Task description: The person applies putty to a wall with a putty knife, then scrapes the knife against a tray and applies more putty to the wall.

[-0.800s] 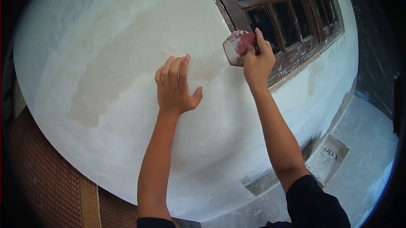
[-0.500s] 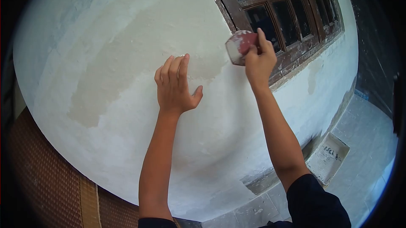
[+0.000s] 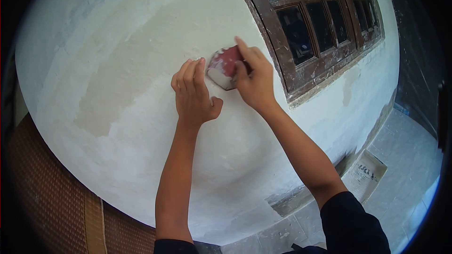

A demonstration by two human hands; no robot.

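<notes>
A whitewashed wall [image 3: 155,155] fills most of the view, with a broad beige patch of damp-looking filler [image 3: 108,94] across its upper part. My right hand [image 3: 256,77] grips a red putty scraper [image 3: 227,65] between thumb and fingers, its face smeared with whitish putty. The scraper lies close over the wall, just right of my left fingertips. My left hand [image 3: 193,91] is raised at the patch's lower edge, fingers stretched upward and slightly bent, thumb apart. White specks show at its fingertips; its palm side is hidden.
A brown wooden window frame [image 3: 301,75] with dark panes stands to the upper right. Down on the grey tiled floor [image 3: 395,160], a pale rectangular tray [image 3: 365,176] sits near the wall's foot. Brown woven matting [image 3: 52,174] borders the lower left.
My right hand has swept the scraper left and slightly down, from beside the window frame to next to my left hand. My left thumb has drawn inward a little.
</notes>
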